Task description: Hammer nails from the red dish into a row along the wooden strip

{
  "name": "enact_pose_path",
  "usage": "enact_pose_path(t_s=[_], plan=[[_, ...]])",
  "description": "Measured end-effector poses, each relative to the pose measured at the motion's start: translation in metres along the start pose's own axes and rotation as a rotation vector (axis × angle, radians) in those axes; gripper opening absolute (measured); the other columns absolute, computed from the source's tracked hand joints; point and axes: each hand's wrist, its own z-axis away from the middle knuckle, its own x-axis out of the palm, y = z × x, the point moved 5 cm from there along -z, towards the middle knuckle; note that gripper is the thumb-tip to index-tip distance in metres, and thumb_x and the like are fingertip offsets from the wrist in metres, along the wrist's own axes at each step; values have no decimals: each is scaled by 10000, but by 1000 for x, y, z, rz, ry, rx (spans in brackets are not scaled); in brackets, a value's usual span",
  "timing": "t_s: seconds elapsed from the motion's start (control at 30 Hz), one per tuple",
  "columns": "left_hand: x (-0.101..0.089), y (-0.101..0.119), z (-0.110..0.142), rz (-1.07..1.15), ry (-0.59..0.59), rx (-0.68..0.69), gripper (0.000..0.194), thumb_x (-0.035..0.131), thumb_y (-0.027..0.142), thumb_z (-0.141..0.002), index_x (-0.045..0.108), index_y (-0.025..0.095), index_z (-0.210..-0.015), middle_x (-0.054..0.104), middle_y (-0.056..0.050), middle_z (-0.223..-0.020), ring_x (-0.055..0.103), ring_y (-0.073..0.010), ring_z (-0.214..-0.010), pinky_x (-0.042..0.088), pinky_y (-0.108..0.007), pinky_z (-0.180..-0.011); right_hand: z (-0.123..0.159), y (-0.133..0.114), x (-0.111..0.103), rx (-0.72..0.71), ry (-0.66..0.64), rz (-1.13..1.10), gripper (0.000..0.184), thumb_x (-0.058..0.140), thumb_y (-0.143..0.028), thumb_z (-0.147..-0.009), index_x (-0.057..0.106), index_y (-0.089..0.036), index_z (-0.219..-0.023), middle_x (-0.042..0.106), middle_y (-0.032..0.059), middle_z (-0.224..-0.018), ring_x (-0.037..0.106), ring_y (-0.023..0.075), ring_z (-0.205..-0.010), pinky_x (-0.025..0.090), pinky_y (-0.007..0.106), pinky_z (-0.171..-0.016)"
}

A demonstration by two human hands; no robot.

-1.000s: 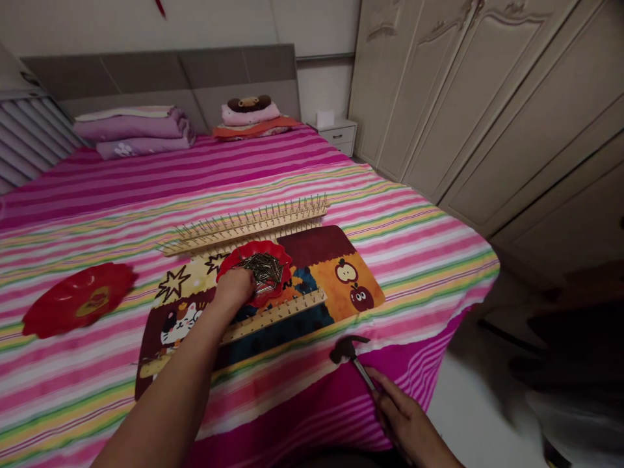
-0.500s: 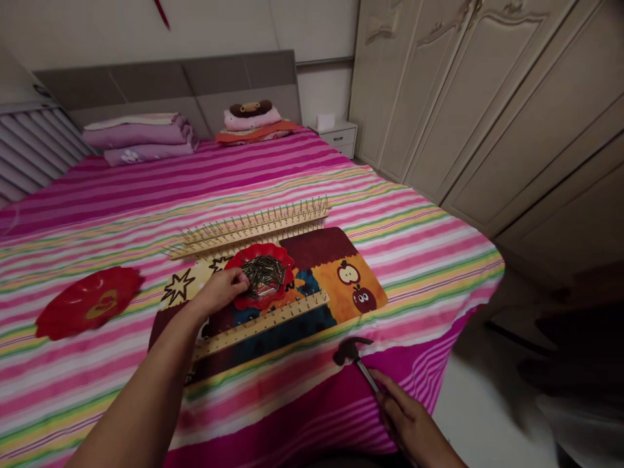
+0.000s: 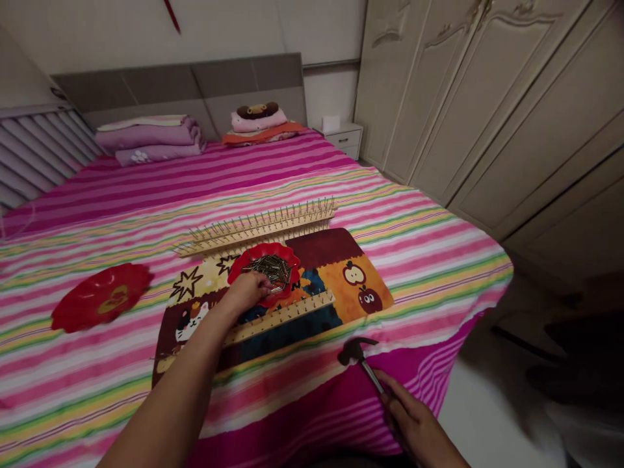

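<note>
My left hand (image 3: 248, 290) reaches over the near rim of a red dish (image 3: 288, 256) heaped with metal nails (image 3: 271, 268); its fingers are pinched together at the pile, and what they grip is too small to see. A wooden strip (image 3: 283, 315) with a row of nails lies just in front of the dish on a colourful cartoon mat (image 3: 341, 273). A second, longer strip (image 3: 258, 224) full of upright nails lies behind the dish. My right hand (image 3: 414, 426) grips the handle of a hammer (image 3: 358, 357), whose head rests on the bed's front edge.
An empty red dish (image 3: 100, 298) sits at the left on the striped bedspread (image 3: 146, 188). Folded blankets (image 3: 149, 135) and a stack of cloths (image 3: 258, 123) lie by the headboard. A wardrobe (image 3: 487, 97) stands to the right, with floor beside the bed.
My left hand has shifted slightly right along the dish's near rim, staying at the nails. The hammer and my right hand have hardly moved; the view has drifted a little.
</note>
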Motion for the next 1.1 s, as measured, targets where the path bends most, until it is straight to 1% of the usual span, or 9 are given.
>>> enact_pose_path(t_s=[0.17,0.27,0.37,0.43,0.6,0.67,0.83,1.0,1.1], plan=[[9,11,-8,-82,-40,-39,85,568,135,-611,621,198,-587,553,33,-489,447,-94,-480,304,-201,-503,-4,8,2,35,-49,-104,778,526,-601,-730,439,-146,-1356,245,-90,-525,240,98,-459,187,225,-446],[7,12,-10,-76,-54,-41,92,565,120,-592,593,197,-552,535,38,-473,439,-96,-479,300,-206,-511,-4,8,2,49,-44,-113,788,517,-612,-719,440,-147,-1352,229,-94,-525,225,99,-457,181,232,-449],[4,9,-8,-17,-76,-46,51,572,168,-599,590,196,-560,530,45,-474,447,-100,-486,313,-206,-515,-3,6,2,48,-53,-102,791,511,-621,-712,447,-152,-1345,244,-90,-526,230,99,-455,182,232,-447],[0,6,-4,45,-86,-48,53,583,238,-611,589,193,-582,536,48,-492,448,-99,-489,319,-206,-508,-4,7,2,51,-60,-98,807,505,-635,-708,438,-153,-1351,253,-90,-521,224,96,-443,172,229,-438],[-9,-4,9,224,-94,-52,322,610,497,-588,576,185,-661,541,45,-532,443,-93,-491,341,-212,-501,-5,9,2,65,-49,-110,826,517,-628,-705,419,-144,-1367,239,-100,-499,195,86,-415,144,222,-419],[-11,-7,15,333,-98,-58,401,637,553,-553,580,177,-680,554,42,-554,467,-93,-514,363,-212,-517,-4,8,3,70,-41,-102,824,518,-615,-707,414,-140,-1372,236,-101,-494,197,85,-412,143,220,-415],[-16,-9,34,654,-48,-98,441,754,511,-494,617,159,-721,561,49,-562,469,-66,-525,376,-185,-527,1,2,4,55,-7,-112,749,535,-561,-726,458,-146,-1344,242,-97,-499,213,86,-421,151,215,-413],[-19,-3,62,843,-24,-140,430,786,465,-487,625,160,-742,588,33,-576,466,-65,-494,357,-171,-473,-2,7,4,28,-37,-113,761,542,-579,-726,452,-142,-1342,251,-98,-500,217,85,-416,148,210,-407],[-14,-3,78,939,24,-143,410,799,430,-501,636,157,-759,618,15,-620,523,-82,-538,406,-178,-513,-2,8,5,21,-43,-98,753,535,-579,-735,447,-141,-1341,282,-90,-514,225,84,-426,148,209,-411]])
